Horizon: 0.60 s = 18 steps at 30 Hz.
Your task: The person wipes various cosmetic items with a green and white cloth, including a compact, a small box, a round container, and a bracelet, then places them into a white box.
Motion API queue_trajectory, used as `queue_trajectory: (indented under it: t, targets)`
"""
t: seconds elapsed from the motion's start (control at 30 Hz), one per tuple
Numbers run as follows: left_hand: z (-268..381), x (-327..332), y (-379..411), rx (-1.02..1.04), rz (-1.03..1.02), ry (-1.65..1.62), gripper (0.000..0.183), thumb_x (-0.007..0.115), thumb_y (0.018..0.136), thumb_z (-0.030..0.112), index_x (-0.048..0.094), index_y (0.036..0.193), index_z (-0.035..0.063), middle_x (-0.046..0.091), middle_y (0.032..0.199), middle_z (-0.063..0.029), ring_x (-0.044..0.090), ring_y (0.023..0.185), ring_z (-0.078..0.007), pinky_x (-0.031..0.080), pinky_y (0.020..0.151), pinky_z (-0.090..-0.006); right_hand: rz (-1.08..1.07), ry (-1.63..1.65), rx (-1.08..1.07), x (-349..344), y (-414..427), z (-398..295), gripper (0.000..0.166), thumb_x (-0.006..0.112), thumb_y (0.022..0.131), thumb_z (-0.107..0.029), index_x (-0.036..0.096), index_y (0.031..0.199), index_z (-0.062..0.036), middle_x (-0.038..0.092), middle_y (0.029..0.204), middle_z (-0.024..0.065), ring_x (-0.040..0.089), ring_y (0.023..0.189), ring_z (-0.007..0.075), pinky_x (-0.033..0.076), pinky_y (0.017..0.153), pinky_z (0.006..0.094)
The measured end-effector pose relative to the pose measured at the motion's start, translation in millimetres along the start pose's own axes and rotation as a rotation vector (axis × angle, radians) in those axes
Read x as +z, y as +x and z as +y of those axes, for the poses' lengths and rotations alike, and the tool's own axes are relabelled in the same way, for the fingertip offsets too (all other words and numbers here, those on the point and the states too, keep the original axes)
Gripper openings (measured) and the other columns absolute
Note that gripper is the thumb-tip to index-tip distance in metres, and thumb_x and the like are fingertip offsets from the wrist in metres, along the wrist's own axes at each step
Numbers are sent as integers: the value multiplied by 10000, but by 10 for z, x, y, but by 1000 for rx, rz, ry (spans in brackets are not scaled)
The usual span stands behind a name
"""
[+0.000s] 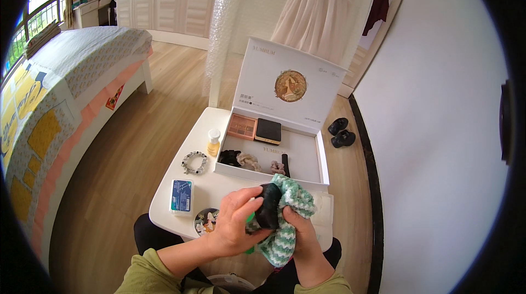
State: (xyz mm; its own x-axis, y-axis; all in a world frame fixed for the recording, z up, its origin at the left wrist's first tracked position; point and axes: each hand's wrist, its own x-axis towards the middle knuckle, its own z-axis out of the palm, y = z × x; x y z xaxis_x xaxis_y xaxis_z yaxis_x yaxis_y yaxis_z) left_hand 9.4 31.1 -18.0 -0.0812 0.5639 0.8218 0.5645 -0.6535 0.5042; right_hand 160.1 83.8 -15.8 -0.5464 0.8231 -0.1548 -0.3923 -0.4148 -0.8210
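My left hand grips a glossy black rounded object, whose kind I cannot tell, above the near edge of a white table. A green-and-white striped cloth is bunched in my right hand and touches the black object's right side. Bits of bright green show behind my left fingers. Just beyond the hands, a white lidded box stands with its lid raised. Inside are an eyeshadow palette, a black square case, scrunchies and a slim black item.
On the table's left are a small yellow bottle, a beaded bracelet, a blue-labelled plastic box and a round patterned item. A translucent tray lies right. Black shoes stand on the floor near the wall; a bed is left.
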Motion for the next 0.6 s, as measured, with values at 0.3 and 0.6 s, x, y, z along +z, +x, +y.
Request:
queue_trajectory:
  t: [0.3,0.6]
  targets:
    - [20,-143,75,-256,-310,-359,886,799,596,275,294,1274,11,378,1268,-156,388,1158,-273,320,959,-366,63,-85,84,41,-49,-162,370,607,777,-129,492,1122,-61,549,1023,35,539,917,132,440,792,265]
    - [40,-39,-5,-296,-142,-292,907,814,578,155,258,1277,4,413,1227,-173,422,1128,-242,364,921,-355,75,9,86,135,-23,-148,324,542,834,-201,499,1105,-29,558,1023,60,556,908,146,454,778,274]
